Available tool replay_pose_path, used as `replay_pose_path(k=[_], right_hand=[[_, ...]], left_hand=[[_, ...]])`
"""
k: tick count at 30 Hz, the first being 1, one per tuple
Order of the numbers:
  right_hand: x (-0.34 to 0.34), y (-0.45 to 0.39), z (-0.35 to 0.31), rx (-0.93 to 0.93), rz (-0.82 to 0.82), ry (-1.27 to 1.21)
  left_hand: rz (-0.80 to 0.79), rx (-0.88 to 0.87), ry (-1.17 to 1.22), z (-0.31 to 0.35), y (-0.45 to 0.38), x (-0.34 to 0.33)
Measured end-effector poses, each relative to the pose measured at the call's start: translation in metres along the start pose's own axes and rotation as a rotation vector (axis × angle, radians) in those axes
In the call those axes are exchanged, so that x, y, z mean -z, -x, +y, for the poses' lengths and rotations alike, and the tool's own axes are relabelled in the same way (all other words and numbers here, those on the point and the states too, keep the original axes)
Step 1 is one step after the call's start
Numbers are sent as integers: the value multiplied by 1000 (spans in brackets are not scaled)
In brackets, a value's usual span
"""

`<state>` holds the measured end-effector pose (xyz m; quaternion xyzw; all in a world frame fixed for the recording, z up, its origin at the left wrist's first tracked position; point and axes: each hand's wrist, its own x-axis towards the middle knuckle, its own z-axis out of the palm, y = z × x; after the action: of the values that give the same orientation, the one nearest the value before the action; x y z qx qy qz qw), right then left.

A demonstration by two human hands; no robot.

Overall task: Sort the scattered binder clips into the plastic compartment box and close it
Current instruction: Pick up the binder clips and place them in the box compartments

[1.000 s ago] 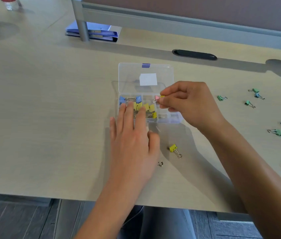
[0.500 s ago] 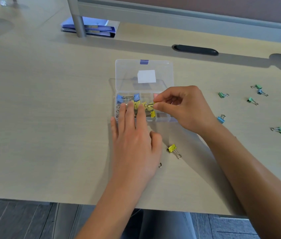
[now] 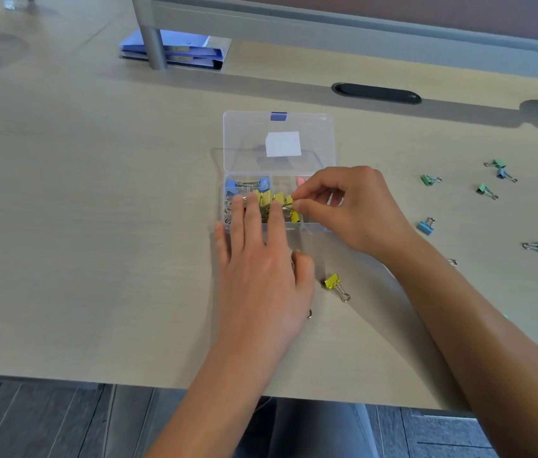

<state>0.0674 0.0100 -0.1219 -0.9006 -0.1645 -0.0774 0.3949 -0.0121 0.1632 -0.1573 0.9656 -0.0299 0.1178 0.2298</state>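
1. My right hand [image 3: 353,209] pinches a yellow clip [image 3: 290,201] between thumb and forefinger, over the yellow compartment of the open box [image 3: 277,137].
2. My left hand [image 3: 257,259] lies flat and holds nothing, fingers spread on the box's near edge.
3. A loose yellow clip [image 3: 333,282] lies on the table [image 3: 95,226] just right of my left thumb, its handles pointing away to the right; the left hand is nearer.
4. The green and blue clips [image 3: 426,224] lie well right of my right wrist.

bare forearms, no sleeves, perhaps grey trousers [image 3: 320,428]
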Motion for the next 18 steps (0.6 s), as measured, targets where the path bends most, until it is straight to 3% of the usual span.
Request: replay_pose_path(k=[18], right_hand=[[-1,3,0,13,23,24]], left_hand=[[-20,-15,-46,-1,0,0]])
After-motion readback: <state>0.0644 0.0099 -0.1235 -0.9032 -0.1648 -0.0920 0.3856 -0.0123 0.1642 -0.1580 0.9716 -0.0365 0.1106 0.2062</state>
